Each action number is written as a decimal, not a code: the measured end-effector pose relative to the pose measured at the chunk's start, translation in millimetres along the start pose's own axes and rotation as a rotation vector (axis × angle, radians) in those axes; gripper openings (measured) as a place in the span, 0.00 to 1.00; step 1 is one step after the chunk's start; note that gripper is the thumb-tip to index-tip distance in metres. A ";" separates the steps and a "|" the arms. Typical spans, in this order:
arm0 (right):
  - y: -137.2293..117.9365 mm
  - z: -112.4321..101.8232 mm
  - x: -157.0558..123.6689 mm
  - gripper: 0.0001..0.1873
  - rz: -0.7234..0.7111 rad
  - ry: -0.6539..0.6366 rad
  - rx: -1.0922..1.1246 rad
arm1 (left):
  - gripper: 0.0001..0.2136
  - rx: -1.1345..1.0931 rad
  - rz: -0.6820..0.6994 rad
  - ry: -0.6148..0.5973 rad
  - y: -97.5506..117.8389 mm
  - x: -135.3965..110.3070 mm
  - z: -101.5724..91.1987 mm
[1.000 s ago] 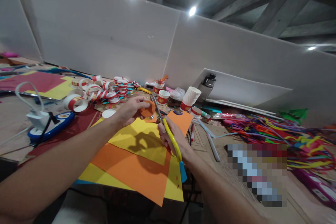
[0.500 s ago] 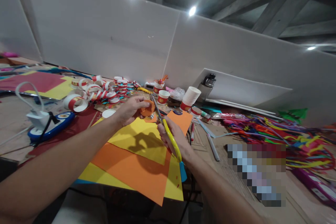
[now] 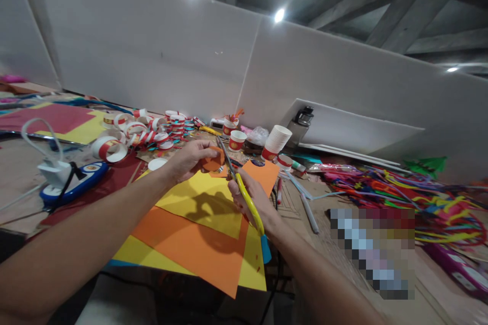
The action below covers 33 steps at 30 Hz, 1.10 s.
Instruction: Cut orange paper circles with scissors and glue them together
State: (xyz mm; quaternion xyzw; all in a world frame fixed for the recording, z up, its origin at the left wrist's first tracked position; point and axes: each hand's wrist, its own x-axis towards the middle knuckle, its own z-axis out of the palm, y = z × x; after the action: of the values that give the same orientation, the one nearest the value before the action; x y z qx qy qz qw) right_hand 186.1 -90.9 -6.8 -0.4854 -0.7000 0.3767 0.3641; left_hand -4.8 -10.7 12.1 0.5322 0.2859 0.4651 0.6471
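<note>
My left hand [image 3: 189, 161] is closed on a small rounded piece of orange paper [image 3: 214, 160], pinched between thumb and fingers. In my right hand [image 3: 249, 194] is a pair of scissors [image 3: 247, 200] with yellow handles, the blades pointing up and away beside the orange piece. Whether the blades touch its edge I cannot tell. Below both hands lie a yellow sheet [image 3: 190, 198] and an orange sheet [image 3: 206, 251], overlapping, with the hands' shadow across them. Another orange sheet [image 3: 263, 175] lies just beyond my right hand.
Cut paper-cup rings [image 3: 110, 149] crowd the back left. A cup [image 3: 237, 141] and a stack of cups [image 3: 277, 142] stand behind the hands, near a dark-capped bottle [image 3: 301, 127]. Colourful pipe cleaners [image 3: 404, 193] spread at right. A blue power strip [image 3: 76, 183] lies at left.
The orange piece has turned slightly in my left hand, and the scissor blades have shifted a little. Everything else looks the same.
</note>
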 end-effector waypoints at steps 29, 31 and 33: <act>1.3 -2.2 -0.5 0.22 -0.063 -0.088 -0.011 | 0.10 0.065 -0.051 -0.011 -1.3 2.0 -5.9; 1.4 -1.7 -0.6 0.22 -0.058 -0.085 0.002 | 0.10 0.068 -0.052 -0.024 -2.1 2.4 -6.8; 1.7 -0.9 -1.0 0.22 -0.035 -0.074 0.022 | 0.10 0.065 -0.055 -0.030 -2.4 2.7 -7.5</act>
State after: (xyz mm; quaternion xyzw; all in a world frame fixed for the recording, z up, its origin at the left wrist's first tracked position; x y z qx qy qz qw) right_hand 187.9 -91.3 -8.0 -0.4548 -0.7171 0.3956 0.3500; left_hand -9.5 -5.1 8.1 0.5520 0.3055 0.4295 0.6461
